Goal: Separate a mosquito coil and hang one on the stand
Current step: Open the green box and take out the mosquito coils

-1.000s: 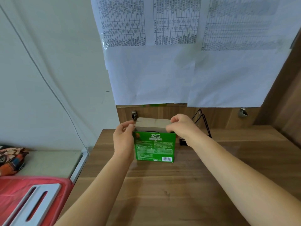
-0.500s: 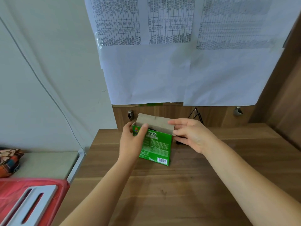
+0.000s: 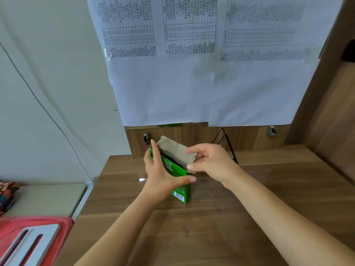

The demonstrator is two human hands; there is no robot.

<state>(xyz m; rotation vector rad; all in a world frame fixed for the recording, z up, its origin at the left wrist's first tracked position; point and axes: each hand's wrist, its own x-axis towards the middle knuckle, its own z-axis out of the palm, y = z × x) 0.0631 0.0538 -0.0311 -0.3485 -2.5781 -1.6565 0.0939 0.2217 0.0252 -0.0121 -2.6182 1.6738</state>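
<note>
While left hand (image 3: 163, 175) grips green box (image 3: 179, 186) | flap open, dark coils (image 3: 172, 159) inside | right hand (image 3: 213, 163) pinches flap (image 3: 177, 150)

Both bare forearms reach forward from the lower edge of the view and converge at centre. The left hand (image 3: 163, 173) is closed in a grasp, thumb pointing right, index finger raised upright. The right hand (image 3: 213, 163) faces left, its fingers (image 3: 192, 150) extended above the thumb in a pinching pose, wrist slightly bent.
</note>
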